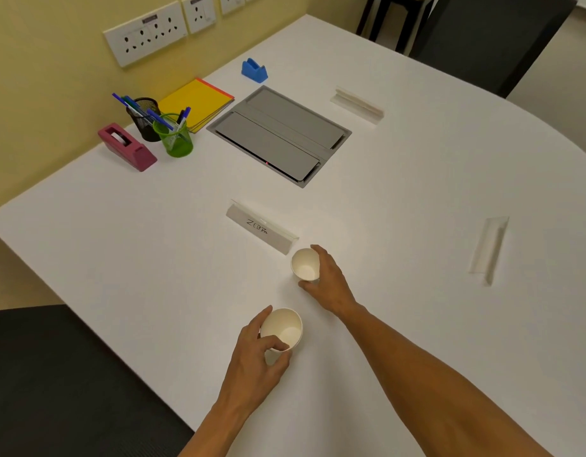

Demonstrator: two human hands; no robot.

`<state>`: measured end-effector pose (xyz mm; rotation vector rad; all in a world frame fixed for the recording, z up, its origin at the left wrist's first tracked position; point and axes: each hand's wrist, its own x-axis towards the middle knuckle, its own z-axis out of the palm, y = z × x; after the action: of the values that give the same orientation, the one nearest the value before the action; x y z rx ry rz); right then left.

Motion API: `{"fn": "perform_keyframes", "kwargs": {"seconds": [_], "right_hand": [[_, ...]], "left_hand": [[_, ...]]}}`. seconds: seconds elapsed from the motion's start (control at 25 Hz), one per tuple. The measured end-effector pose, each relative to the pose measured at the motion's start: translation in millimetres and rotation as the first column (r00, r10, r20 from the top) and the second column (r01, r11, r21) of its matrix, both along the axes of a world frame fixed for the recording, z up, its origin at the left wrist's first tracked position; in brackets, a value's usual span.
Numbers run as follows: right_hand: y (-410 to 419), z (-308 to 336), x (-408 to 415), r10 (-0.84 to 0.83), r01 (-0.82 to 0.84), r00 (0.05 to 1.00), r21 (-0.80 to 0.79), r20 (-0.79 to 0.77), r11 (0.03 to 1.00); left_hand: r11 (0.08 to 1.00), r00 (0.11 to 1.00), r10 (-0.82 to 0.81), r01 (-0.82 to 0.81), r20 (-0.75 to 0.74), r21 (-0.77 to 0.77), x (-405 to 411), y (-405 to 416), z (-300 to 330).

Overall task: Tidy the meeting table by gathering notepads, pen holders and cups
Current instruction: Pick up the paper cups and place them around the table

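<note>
1. While the left hand [252, 354] grips the near cup [281, 328], the right hand [327, 278] grips the far cup [305, 263] beside the name card [261, 229].
2. Cup gathering is in hand; next, likely carry both toward the pen holders [159, 128].

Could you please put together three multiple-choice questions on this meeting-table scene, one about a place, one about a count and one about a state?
1. Where does the green pen holder stand?
A. Beside the black mesh pen holder, near the wall
B. On the grey floor-box lid
C. By the right hand

2. How many tape dispensers are on the table?
A. One
B. Two
C. Three

3. What is the left hand doing?
A. Lying flat on the table
B. Gripping a paper cup
C. Holding a pen

Answers:
1 A, the two holders stand together by the yellow notepads.
2 B, a maroon tape dispenser and a blue tape dispenser show.
3 B, its fingers curl round the cup, as the right hand does with the other paper cup.
</note>
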<state>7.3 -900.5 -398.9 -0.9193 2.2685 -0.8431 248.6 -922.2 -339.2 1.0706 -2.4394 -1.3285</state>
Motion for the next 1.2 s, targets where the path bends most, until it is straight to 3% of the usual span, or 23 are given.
{"fn": "perform_keyframes", "kwargs": {"seconds": [0.2,0.32,0.44,0.52,0.6,0.68,0.88,1.04,1.2], "right_hand": [[4.8,1.3,2.2,-0.032,0.03,0.999,0.066,0.032,0.997],[20.2,8.6,9.0,-0.033,0.048,0.993,0.136,-0.113,0.99],[50.3,20.5,26.5,-0.155,0.17,0.962,0.049,-0.227,0.984],[79.8,30.7,40.8,-0.247,0.243,0.964,-0.048,-0.096,0.969],[110.9,42.3,55.8,-0.238,0.258,0.954,-0.1,0.18,0.961],[144.3,61.2,68.8,-0.209,0.254,0.93,-0.115,0.303,0.96],[223.9,103.0,99.3,-0.147,0.201,0.951,-0.18,0.272,0.963],[279.8,115.4,116.0,-0.285,0.324,0.929,-0.147,0.237,0.935],[361.4,122.8,140.5,-0.366,0.404,0.906,-0.174,0.212,0.898]], "left_hand": [[1.0,1.0,0.001,-0.001,-0.019,0.004,-2.2,-2.8,0.0],[1.0,0.999,0.006,-0.005,-0.036,0.017,-6.4,-1.0,5.0],[0.999,0.998,-0.011,0.014,-0.067,0.05,-17.4,4.6,15.5],[0.996,0.994,-0.017,0.026,-0.104,0.088,-26.8,11.3,24.2],[0.99,0.991,-0.01,0.029,-0.135,0.141,-35.3,19.3,32.6],[0.981,0.988,-0.026,0.054,-0.152,0.184,-43.3,33.3,42.0],[0.927,0.969,-0.084,0.162,-0.233,0.34,-55.5,89.4,63.9],[0.829,0.962,-0.183,0.263,-0.205,0.494,-58.7,141.0,82.0],[0.795,0.949,-0.215,0.306,-0.229,0.523,-49.1,220.7,92.9]]}}
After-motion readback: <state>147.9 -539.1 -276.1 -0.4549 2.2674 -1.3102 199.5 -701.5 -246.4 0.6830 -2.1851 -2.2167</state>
